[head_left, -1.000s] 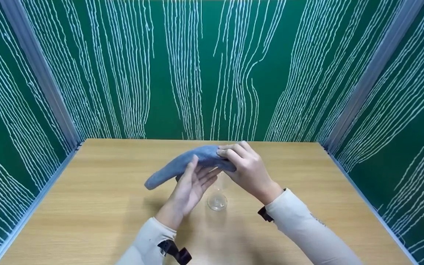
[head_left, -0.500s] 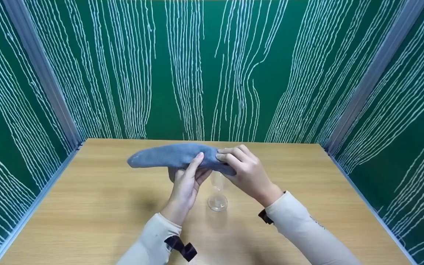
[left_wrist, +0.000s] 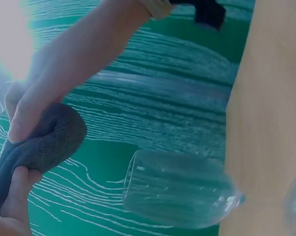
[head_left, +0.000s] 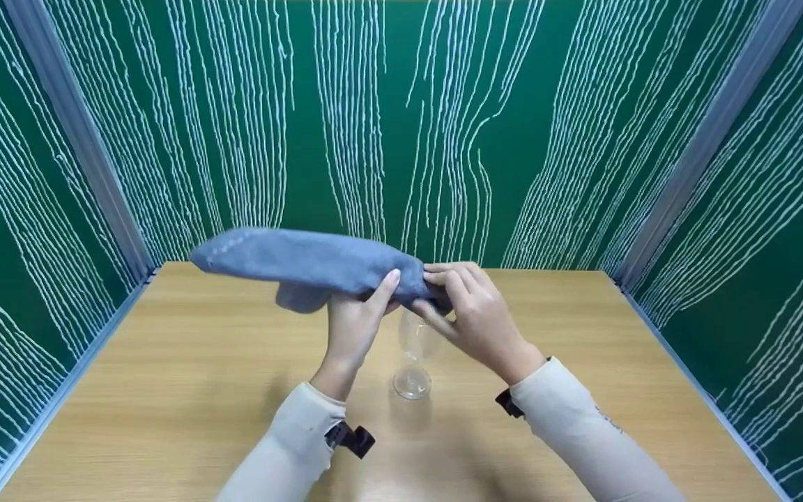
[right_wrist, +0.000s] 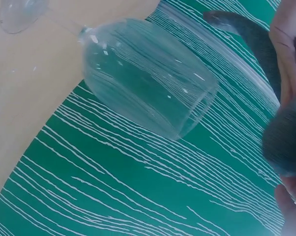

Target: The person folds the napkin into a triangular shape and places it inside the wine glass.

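Observation:
A blue-grey cloth (head_left: 304, 258), bunched into a long roll, is held in the air above the table by both hands. My left hand (head_left: 350, 328) grips it from below near the middle, thumb laid along the near side. At the right end my right hand (head_left: 482, 314) pinches the cloth between fingers and thumb. A shorter fold hangs under the left part. Just beneath the hands stands a clear stemmed glass (head_left: 412, 383), upright on the table; the cloth and hands cover its upper part in the head view. The left wrist view shows its whole bowl (left_wrist: 182, 191), apart from the cloth.
The wooden table (head_left: 164, 390) has green walls (head_left: 401, 139) with wavy white lines behind it and at both sides. Grey metal posts (head_left: 88, 132) stand in the corners. A black strap device (head_left: 351, 439) is worn at the left wrist.
The cloth's free left end has swung up and further left, and a fold now hangs below it. My left hand has risen and turned. The right-hand fingers have shifted slightly; the glass stays put.

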{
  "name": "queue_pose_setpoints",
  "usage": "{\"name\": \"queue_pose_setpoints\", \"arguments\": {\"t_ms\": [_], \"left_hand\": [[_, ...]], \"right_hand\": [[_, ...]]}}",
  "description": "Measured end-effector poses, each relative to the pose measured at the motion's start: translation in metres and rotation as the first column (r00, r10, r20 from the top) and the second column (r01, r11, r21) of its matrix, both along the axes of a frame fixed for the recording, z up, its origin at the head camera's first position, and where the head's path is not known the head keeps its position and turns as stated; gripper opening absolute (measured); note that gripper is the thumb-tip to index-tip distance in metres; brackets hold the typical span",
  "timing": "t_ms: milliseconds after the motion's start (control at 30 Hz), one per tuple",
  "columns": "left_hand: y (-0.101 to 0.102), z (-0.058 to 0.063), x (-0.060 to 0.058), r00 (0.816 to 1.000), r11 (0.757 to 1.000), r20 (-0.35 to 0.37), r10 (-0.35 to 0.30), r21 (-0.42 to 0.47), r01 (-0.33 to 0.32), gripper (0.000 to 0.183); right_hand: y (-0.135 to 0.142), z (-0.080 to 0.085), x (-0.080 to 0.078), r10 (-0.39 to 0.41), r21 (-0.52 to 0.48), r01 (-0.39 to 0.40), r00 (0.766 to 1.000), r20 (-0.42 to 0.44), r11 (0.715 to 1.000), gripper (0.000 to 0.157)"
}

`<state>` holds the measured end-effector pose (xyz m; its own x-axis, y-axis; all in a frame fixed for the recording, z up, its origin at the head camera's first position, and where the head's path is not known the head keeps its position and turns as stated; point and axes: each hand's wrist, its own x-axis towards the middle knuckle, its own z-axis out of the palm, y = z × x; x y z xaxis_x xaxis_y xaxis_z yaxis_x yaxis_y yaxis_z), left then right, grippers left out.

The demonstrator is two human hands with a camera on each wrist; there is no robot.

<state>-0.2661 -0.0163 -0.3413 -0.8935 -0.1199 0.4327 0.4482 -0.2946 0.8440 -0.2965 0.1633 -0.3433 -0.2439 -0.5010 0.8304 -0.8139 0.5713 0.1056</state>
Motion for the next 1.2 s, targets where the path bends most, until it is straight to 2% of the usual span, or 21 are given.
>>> {"name": "queue_pose_setpoints", "arguments": {"t_ms": [33, 100, 167, 233, 300, 400, 467, 533, 567, 667, 767, 800, 867, 933, 1033, 1133, 1200], "left_hand": [[0.0, 0.005, 0.002, 0.999, 0.998, -0.02, 0.031, -0.049, -0.032, 0.037], [0.0, 0.007, -0.001, 0.991, 0.982, -0.08, 0.106, -0.15, -0.117, 0.032], [0.0, 0.006, -0.008, 0.974, 0.954, -0.152, 0.169, -0.225, -0.2, 0.029], [0.0, 0.004, -0.015, 0.949, 0.919, -0.232, 0.214, -0.282, -0.276, 0.029], [0.0, 0.005, -0.019, 0.925, 0.886, -0.296, 0.238, -0.324, -0.332, 0.028], [0.001, 0.009, -0.02, 0.904, 0.848, -0.355, 0.237, -0.378, -0.371, 0.027], [0.003, 0.011, -0.02, 0.891, 0.813, -0.384, 0.243, -0.421, -0.403, 0.027], [0.005, 0.013, -0.021, 0.877, 0.764, -0.408, 0.252, -0.472, -0.439, 0.027], [0.006, 0.014, -0.021, 0.869, 0.732, -0.421, 0.26, -0.501, -0.462, 0.027], [0.008, 0.017, -0.02, 0.849, 0.625, -0.443, 0.287, -0.584, -0.517, 0.028], [0.01, 0.019, -0.02, 0.836, 0.509, -0.452, 0.313, -0.663, -0.549, 0.029], [0.01, 0.019, -0.02, 0.834, 0.478, -0.452, 0.317, -0.683, -0.552, 0.029], [0.011, 0.019, -0.02, 0.833, 0.437, -0.456, 0.314, -0.709, -0.553, 0.03], [0.012, 0.019, -0.021, 0.837, 0.442, -0.463, 0.292, -0.711, -0.547, 0.03], [0.014, 0.018, -0.024, 0.846, 0.499, -0.477, 0.239, -0.687, -0.528, 0.029], [0.014, 0.015, -0.028, 0.856, 0.553, -0.481, 0.189, -0.668, -0.498, 0.029], [0.014, 0.013, -0.029, 0.865, 0.568, -0.472, 0.171, -0.67, -0.477, 0.029]], "right_hand": [[0.001, 0.003, 0.0, -0.009, 0.002, 0.009, 1.0, 0.015, 1.0, 0.032], [0.003, 0.01, 0.001, -0.018, 0.014, 0.018, 0.999, 0.048, 1.0, 0.027], [0.004, 0.016, 0.001, -0.01, 0.02, 0.008, 0.996, 0.088, 1.0, 0.025], [0.004, 0.02, 0.001, 0.012, 0.014, -0.014, 0.992, 0.123, 1.0, 0.025], [0.005, 0.022, 0.001, 0.027, 0.003, -0.028, 0.987, 0.157, 1.0, 0.025], [0.006, 0.021, 0.0, 0.046, -0.026, -0.041, 0.978, 0.206, 0.999, 0.025], [0.005, 0.02, 0.0, 0.051, -0.05, -0.04, 0.971, 0.233, 0.998, 0.031], [0.004, 0.017, -0.002, 0.061, -0.077, -0.042, 0.964, 0.259, 0.996, 0.037], [0.004, 0.016, -0.002, 0.061, -0.085, -0.039, 0.96, 0.272, 0.996, 0.039], [0.003, 0.011, -0.004, 0.073, -0.12, -0.038, 0.948, 0.31, 0.992, 0.04], [0.002, 0.006, -0.006, 0.093, -0.161, -0.04, 0.936, 0.339, 0.986, 0.036], [0.002, 0.005, -0.007, 0.1, -0.174, -0.041, 0.932, 0.347, 0.984, 0.035], [0.003, 0.003, -0.008, 0.103, -0.187, -0.037, 0.929, 0.357, 0.982, 0.033], [0.003, 0.0, -0.01, 0.097, -0.19, -0.03, 0.93, 0.355, 0.981, 0.033], [0.005, -0.005, -0.013, 0.079, -0.197, -0.01, 0.935, 0.347, 0.98, 0.033], [0.007, -0.01, -0.015, 0.083, -0.221, 0.0, 0.928, 0.364, 0.975, 0.034], [0.008, -0.014, -0.017, 0.093, -0.235, 0.003, 0.915, 0.393, 0.972, 0.033]]}}
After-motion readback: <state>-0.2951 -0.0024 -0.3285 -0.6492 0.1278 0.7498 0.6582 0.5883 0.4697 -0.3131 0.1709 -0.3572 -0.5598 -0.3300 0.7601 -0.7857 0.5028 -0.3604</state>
